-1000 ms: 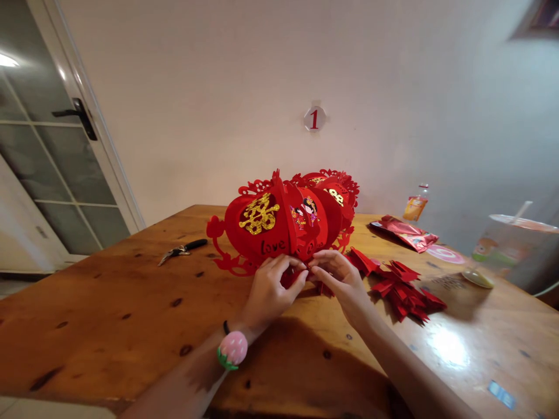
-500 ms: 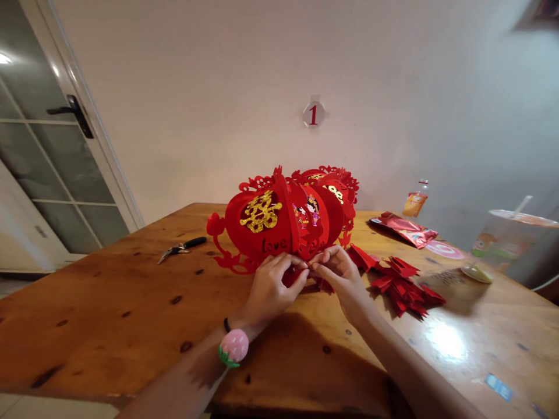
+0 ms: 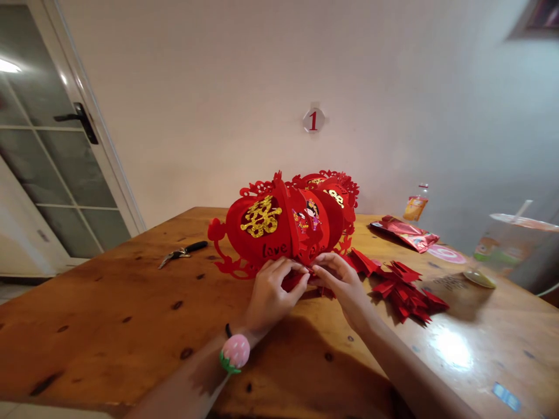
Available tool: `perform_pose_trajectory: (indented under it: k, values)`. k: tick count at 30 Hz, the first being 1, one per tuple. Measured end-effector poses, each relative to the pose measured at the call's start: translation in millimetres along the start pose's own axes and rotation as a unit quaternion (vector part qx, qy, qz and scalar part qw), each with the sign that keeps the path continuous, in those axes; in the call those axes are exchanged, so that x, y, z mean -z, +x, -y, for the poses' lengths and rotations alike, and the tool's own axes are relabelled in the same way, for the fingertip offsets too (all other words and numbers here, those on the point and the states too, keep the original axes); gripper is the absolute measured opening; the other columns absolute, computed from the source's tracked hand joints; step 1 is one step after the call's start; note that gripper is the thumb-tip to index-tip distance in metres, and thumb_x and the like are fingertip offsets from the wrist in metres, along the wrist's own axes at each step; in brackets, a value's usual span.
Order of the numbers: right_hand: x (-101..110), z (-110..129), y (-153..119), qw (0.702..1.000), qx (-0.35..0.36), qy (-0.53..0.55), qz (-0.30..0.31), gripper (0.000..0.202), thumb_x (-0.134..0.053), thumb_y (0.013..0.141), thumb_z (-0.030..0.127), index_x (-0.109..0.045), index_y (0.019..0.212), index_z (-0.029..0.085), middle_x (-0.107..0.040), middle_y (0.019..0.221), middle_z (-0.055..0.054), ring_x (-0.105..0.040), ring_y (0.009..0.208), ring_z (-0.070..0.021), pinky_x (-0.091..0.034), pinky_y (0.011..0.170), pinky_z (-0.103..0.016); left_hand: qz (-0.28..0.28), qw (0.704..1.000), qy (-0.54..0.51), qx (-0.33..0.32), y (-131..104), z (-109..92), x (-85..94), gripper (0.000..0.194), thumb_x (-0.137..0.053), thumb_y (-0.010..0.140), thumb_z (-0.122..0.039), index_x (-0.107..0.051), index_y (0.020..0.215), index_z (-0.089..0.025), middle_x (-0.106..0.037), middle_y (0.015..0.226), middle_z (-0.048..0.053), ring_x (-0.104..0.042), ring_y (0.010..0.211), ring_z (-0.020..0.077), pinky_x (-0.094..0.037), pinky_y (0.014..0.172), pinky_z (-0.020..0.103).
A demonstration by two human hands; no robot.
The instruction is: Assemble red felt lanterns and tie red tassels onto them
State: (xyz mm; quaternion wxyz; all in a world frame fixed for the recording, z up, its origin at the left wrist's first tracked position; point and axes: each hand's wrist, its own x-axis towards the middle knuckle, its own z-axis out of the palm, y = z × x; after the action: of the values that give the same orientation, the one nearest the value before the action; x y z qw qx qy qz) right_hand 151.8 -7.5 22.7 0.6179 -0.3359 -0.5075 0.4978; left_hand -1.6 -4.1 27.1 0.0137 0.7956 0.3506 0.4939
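A red paper lantern [image 3: 257,244] with gold glitter characters, cut-out "love" lettering and small printed figures lies on its side on the wooden table [image 3: 131,349]. At its near lower edge, my left hand [image 3: 275,291] pinches the red material between thumb and fingers. My right hand [image 3: 345,285] pinches the same edge just to the right, the fingertips of both hands almost meeting. What exactly lies between the fingertips is small and partly hidden. A strawberry-shaped hair tie [image 3: 236,352] circles my left wrist.
Folded red paper pieces [image 3: 406,294] lie right of the lantern. Beyond them are a shiny red packet [image 3: 408,233], an orange-labelled bottle [image 3: 416,206] and a clear cup with a straw [image 3: 510,244]. Keys [image 3: 181,253] lie to the left.
The view has tilted slightly, so everything sits a little lower. My right fingers have shifted slightly at the lantern's edge; both hands still pinch there.
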Motion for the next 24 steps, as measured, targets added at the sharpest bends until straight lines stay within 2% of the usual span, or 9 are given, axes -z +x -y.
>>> perform_pose_trajectory:
  k: [4, 6, 9, 15, 20, 24]
  values:
    - [1, -1, 2, 0.998, -0.062, 0.010, 0.007, 0.028, -0.070, 0.065, 0.040, -0.063, 0.085, 0.021, -0.061, 0.077, 0.000, -0.060, 0.067, -0.0139, -0.052, 0.059, -0.027, 0.001, 1.000, -0.011, 0.007, -1, 1, -0.7, 0.003, -0.056, 0.079, -0.019, -0.058, 0.082, -0.019, -0.065, 0.081, 0.001, -0.060, 0.079, 0.0149, -0.045, 0.076, 0.028]
    - [0, 0, 1, 0.996, -0.088, 0.011, 0.029, 0.027, -0.068, 0.066, 0.041, -0.064, 0.081, 0.019, -0.061, 0.069, 0.001, -0.059, 0.059, -0.0127, -0.052, 0.055, -0.027, 0.002, 1.000, -0.019, 0.015, -2, 2, -1.5, 0.004, -0.056, 0.080, -0.019, -0.058, 0.083, -0.020, -0.065, 0.082, 0.001, -0.060, 0.080, 0.0153, -0.045, 0.077, 0.028]
    - [1, 2, 0, 0.993, -0.102, 0.011, 0.062, 0.025, -0.067, 0.069, 0.041, -0.063, 0.074, 0.016, -0.060, 0.065, 0.000, -0.058, 0.058, -0.0109, -0.052, 0.056, -0.025, -0.001, 1.000, -0.020, 0.018, -2, 3, -2.2, 0.004, -0.055, 0.080, -0.021, -0.058, 0.083, -0.020, -0.065, 0.082, 0.001, -0.060, 0.080, 0.0156, -0.045, 0.077, 0.029]
    - [0, 6, -2, 0.994, -0.088, 0.001, 0.058, 0.025, -0.069, 0.067, 0.039, -0.061, 0.073, 0.016, -0.059, 0.066, 0.002, -0.057, 0.058, -0.0094, -0.051, 0.058, -0.024, -0.007, 1.000, -0.011, 0.024, -1, 3, -2.5, 0.003, -0.054, 0.080, -0.021, -0.057, 0.081, -0.020, -0.064, 0.080, 0.001, -0.060, 0.078, 0.0156, -0.045, 0.075, 0.028]
    - [-3, 9, -5, 0.997, -0.045, -0.056, 0.036, 0.023, -0.067, 0.069, 0.040, -0.057, 0.070, 0.019, -0.057, 0.059, 0.004, -0.056, 0.053, -0.0100, -0.048, 0.053, -0.023, 0.004, 1.000, -0.010, 0.021, -2, 2, -3.5, 0.003, -0.055, 0.081, -0.022, -0.056, 0.083, -0.020, -0.064, 0.081, 0.001, -0.059, 0.079, 0.0157, -0.044, 0.076, 0.029]
    - [-3, 9, -5, 0.997, -0.034, -0.060, 0.034, 0.023, -0.067, 0.069, 0.040, -0.057, 0.071, 0.019, -0.058, 0.061, 0.003, -0.057, 0.054, -0.0105, -0.047, 0.053, -0.022, 0.012, 1.000, -0.002, 0.020, -2, 1, -2.9, 0.002, -0.055, 0.081, -0.021, -0.056, 0.082, -0.020, -0.064, 0.081, 0.001, -0.059, 0.079, 0.0157, -0.043, 0.076, 0.029]
